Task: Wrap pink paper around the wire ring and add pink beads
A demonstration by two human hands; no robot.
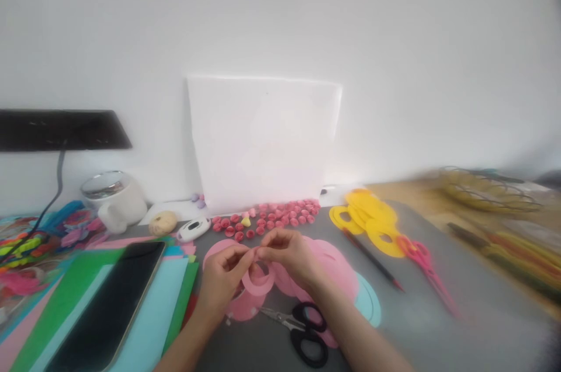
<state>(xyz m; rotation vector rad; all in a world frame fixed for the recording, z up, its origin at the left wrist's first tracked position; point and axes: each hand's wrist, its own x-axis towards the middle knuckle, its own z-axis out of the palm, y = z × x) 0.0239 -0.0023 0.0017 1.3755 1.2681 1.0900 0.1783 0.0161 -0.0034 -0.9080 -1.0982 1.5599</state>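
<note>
Between the fingertips of both my hands hangs a curled pink paper strip (258, 285). My left hand (228, 270) pinches it from the left, and my right hand (287, 252) pinches it from the right, with the fingertips meeting. Pink paper circles (335, 270) lie beneath and beside the hands. Under my right forearm rest black-handled scissors (302, 325), blades pointing left. Just beyond the fingers, many small rolled pink paper flowers (280, 217) are spread out in a group, a yellow piece (246, 222) among them.
On the left, a phone (107, 302) lies on coloured paper sheets (153, 308), near a white mug (116, 202). To the right are yellow paper cutouts (368, 217), a pencil (372, 258) and pink scissors (432, 275). A white board (265, 144) leans against the wall.
</note>
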